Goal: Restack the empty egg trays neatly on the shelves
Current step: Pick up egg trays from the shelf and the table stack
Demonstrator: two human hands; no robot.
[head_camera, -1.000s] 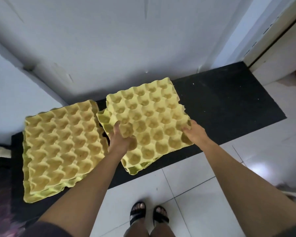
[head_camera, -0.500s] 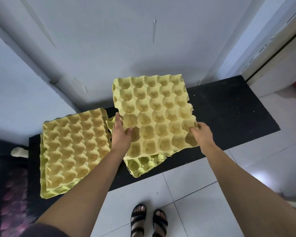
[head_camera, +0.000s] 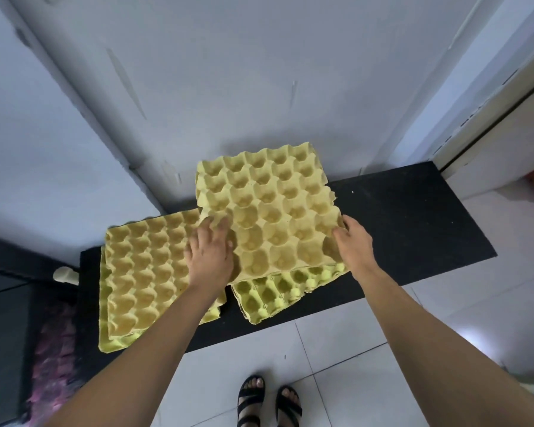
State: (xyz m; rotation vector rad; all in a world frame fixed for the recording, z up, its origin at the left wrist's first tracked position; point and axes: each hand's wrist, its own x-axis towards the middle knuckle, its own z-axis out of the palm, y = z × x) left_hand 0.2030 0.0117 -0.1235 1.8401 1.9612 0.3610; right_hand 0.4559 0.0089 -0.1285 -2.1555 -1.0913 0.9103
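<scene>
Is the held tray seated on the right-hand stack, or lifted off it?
Lifted. The left hand and right hand hold the held tray; the right-hand stack shows beneath its raised near edge.

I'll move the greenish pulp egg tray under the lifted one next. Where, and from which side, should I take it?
Likely its two opposite side rims, reached from the near side: the greenish pulp egg tray lies flat on the black shelf, only its near strip uncovered; the lifted yellow pulp egg tray, gripped by left hand and right hand, hides the rest.
</scene>
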